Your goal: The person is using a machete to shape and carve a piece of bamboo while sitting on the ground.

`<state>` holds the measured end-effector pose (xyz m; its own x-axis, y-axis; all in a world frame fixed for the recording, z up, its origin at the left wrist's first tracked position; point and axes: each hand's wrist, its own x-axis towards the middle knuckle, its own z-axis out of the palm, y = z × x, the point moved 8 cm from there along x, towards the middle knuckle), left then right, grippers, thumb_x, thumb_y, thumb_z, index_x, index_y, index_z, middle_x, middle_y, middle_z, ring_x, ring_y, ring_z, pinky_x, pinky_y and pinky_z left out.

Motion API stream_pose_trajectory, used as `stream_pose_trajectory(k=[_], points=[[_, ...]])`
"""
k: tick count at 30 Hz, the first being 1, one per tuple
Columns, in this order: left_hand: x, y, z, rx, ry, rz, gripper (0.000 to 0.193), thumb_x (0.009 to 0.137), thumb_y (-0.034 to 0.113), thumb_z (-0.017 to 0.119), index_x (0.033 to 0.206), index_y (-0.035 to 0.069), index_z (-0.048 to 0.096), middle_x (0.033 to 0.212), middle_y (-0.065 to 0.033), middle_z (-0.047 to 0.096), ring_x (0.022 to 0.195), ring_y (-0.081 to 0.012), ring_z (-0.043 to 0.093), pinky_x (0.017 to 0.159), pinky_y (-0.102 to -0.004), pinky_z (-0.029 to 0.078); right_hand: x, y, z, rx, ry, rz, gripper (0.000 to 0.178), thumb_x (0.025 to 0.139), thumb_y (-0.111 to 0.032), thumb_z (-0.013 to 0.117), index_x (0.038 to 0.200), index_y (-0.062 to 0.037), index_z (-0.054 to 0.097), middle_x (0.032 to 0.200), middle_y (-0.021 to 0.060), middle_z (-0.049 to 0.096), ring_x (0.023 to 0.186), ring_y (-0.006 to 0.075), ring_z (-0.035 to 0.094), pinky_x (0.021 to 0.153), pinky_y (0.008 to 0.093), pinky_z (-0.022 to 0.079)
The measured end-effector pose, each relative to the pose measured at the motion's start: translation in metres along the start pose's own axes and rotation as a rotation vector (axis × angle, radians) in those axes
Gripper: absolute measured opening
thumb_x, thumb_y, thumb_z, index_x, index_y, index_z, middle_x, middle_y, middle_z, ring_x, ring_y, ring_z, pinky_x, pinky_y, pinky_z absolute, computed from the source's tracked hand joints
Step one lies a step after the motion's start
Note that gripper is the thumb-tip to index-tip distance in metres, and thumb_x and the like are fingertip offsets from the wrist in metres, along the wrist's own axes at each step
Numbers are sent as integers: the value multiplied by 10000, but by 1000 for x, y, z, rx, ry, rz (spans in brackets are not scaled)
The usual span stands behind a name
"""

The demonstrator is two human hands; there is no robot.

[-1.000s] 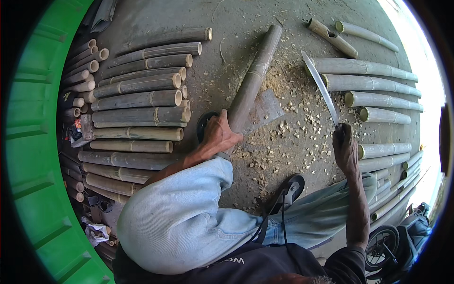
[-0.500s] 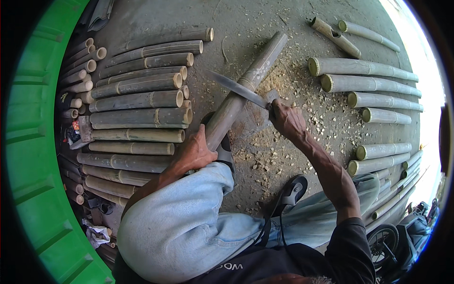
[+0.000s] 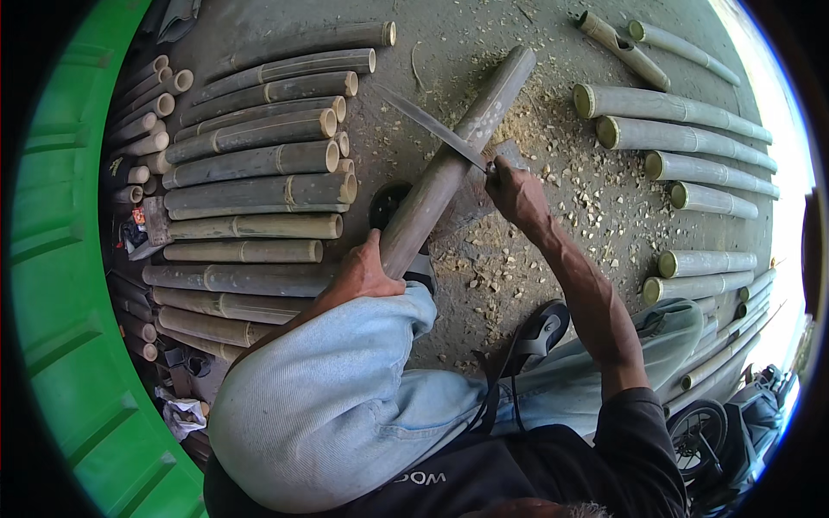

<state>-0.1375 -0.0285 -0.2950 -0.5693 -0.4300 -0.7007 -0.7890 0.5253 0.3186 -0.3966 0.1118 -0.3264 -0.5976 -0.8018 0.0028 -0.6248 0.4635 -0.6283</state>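
A grey-brown bamboo length (image 3: 427, 200) slants from beside my left knee away to the upper right. My left hand (image 3: 364, 274) is closed round its near end. In my right hand (image 3: 520, 200) is the handle of a machete, fingers wrapped about it. The long machete blade (image 3: 432, 126) lies across the bamboo past its middle, its tip pointing to the far left. Under the bamboo, partly hidden, is a flat wooden block (image 3: 511, 155).
Cut bamboo lengths (image 3: 259, 164) lie in rows on the left, beside a green ribbed panel (image 3: 65, 285). More bamboo pieces (image 3: 682, 138) lie on the right. Wood chips (image 3: 561, 233) litter the ground. My sandalled foot (image 3: 540, 332) and a wheel (image 3: 695, 436) are near.
The machete blade now slants more steeply across the bamboo, with my right hand slightly farther away. My left hand keeps its hold on the near end. The whole view has shifted a little.
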Motion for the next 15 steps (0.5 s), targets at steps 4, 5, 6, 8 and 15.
stream_pose_trajectory(k=[4,5,6,8,15], points=[[1,0,5,-14,-1,33,1036,620,306,895,1440,-88,399,1256,-341,627,1190,-431,643,1053,-429,507,-9,-5,12,-131,-156,-99,177,943,-197,644,989,-57,545,693,227,640,649,441,664,583,543,504],[1,0,6,-20,-3,38,1036,619,307,894,1439,-89,399,1254,-341,629,1187,-431,645,1052,-429,509,-10,-10,16,-164,-236,-208,184,952,-206,641,979,-56,538,675,225,625,633,439,657,574,540,498],[0,0,7,-28,-5,45,1036,618,308,894,1437,-89,400,1251,-341,630,1184,-431,647,1051,-428,510,-5,-3,4,-133,-110,-131,192,954,-219,640,983,-59,537,692,219,634,641,435,661,581,540,499],[1,-1,9,-41,-17,44,1036,616,310,893,1435,-91,400,1246,-341,632,1177,-430,651,1048,-428,512,-1,18,-7,-63,-40,84,208,960,-244,639,990,-66,536,726,206,651,656,427,668,594,539,502],[6,-6,12,-71,-29,61,1038,608,316,889,1426,-97,402,1228,-341,641,1155,-428,664,1040,-426,519,-2,12,-2,-107,-70,-40,197,960,-234,648,983,-69,542,749,208,655,672,423,670,584,524,503]])
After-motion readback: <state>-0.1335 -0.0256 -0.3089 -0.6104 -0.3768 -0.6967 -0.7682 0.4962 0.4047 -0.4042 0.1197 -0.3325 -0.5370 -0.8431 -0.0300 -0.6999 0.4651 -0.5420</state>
